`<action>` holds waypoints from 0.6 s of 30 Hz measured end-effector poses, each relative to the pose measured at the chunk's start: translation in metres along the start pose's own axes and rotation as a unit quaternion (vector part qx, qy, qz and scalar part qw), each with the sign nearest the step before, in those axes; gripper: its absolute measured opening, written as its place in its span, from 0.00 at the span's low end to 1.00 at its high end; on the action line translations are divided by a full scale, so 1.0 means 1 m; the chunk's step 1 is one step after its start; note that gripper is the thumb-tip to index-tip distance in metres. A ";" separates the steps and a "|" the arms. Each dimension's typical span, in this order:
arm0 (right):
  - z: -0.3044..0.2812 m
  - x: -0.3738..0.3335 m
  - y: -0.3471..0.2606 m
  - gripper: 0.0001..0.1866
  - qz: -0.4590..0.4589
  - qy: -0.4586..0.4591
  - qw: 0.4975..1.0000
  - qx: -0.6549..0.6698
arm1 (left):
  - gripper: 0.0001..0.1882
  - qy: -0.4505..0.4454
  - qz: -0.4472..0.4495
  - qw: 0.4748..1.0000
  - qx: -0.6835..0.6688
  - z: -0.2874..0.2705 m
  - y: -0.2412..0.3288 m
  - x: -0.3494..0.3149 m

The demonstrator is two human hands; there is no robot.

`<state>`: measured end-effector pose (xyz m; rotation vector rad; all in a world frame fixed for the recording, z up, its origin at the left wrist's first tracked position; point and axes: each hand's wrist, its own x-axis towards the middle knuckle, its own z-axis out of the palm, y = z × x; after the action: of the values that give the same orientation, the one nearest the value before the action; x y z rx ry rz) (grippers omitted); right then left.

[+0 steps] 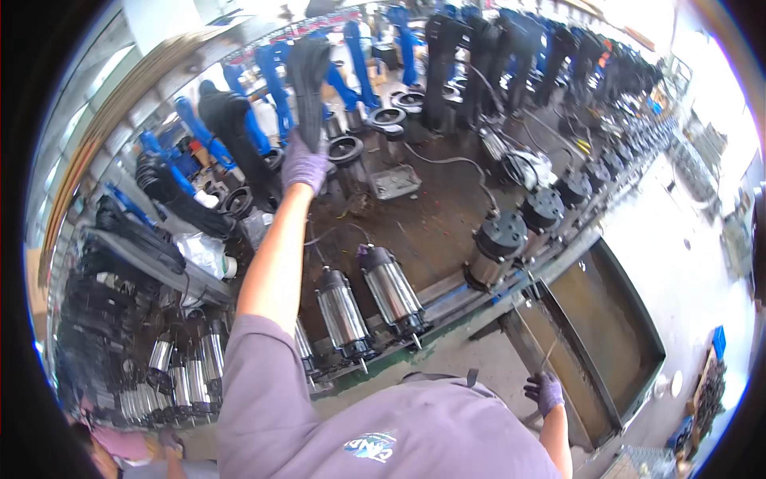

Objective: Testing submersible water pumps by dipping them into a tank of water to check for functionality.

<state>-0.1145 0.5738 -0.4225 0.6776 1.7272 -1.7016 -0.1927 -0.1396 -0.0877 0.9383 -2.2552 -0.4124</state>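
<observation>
My left hand (pixel 304 169), in a purple glove, reaches far across the bench. Its fingers are closed round the lower end of a black cable coil (pixel 308 80) that rises above it. Just right of that hand stands an upright metal cylinder with a dark ring top (pixel 345 150). My right hand (pixel 546 392), gloved the same way, hangs low at the right with fingers apart and nothing seen in it. It is nearest the dark metal frame of a tank (pixel 586 374). Two shiny motor cylinders (pixel 341 313) (pixel 391 289) lie at the bench's near edge, below my left arm.
Coiled black cables (pixel 447 72) and blue straps (pixel 359 64) hang along the back. A small metal tray (pixel 396 182) sits mid-bench. Dark-topped motors (pixel 496 243) line the right edge. More silver cylinders (pixel 182 375) stand left, near another person (pixel 124 443).
</observation>
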 end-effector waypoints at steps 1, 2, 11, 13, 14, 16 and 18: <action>-0.005 0.001 -0.001 0.20 -0.013 -0.003 1.000 -0.003 | 0.46 0.026 -0.005 0.999 0.019 0.007 -0.016 0.006; -0.010 -0.006 -0.004 0.20 -0.002 0.014 1.000 0.007 | 0.45 0.035 0.006 0.999 -0.030 0.006 -0.009 -0.001; -0.062 -0.021 0.016 0.16 -0.038 0.031 0.997 -0.067 | 0.22 0.118 0.052 0.964 -0.233 0.090 0.027 -0.118; -0.066 -0.027 0.010 0.16 -0.034 0.020 0.996 -0.078 | 0.15 -0.058 0.013 0.936 -0.346 0.112 0.049 -0.167; -0.066 -0.031 0.002 0.17 -0.032 0.010 0.995 -0.090 | 0.17 -0.134 0.000 0.943 -0.305 0.126 0.055 -0.183; -0.068 -0.038 -0.010 0.18 -0.028 0.002 0.996 -0.088 | 0.22 -0.222 0.027 0.915 -0.335 0.146 0.096 -0.211; -0.071 -0.040 -0.016 0.18 -0.044 -0.009 0.991 -0.123 | 0.24 -0.255 0.047 0.898 -0.354 0.158 0.151 -0.216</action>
<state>-0.1043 0.6460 -0.3833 0.4788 1.9370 -1.5114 -0.2623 0.1263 -0.2254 0.3485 -2.2769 -1.4535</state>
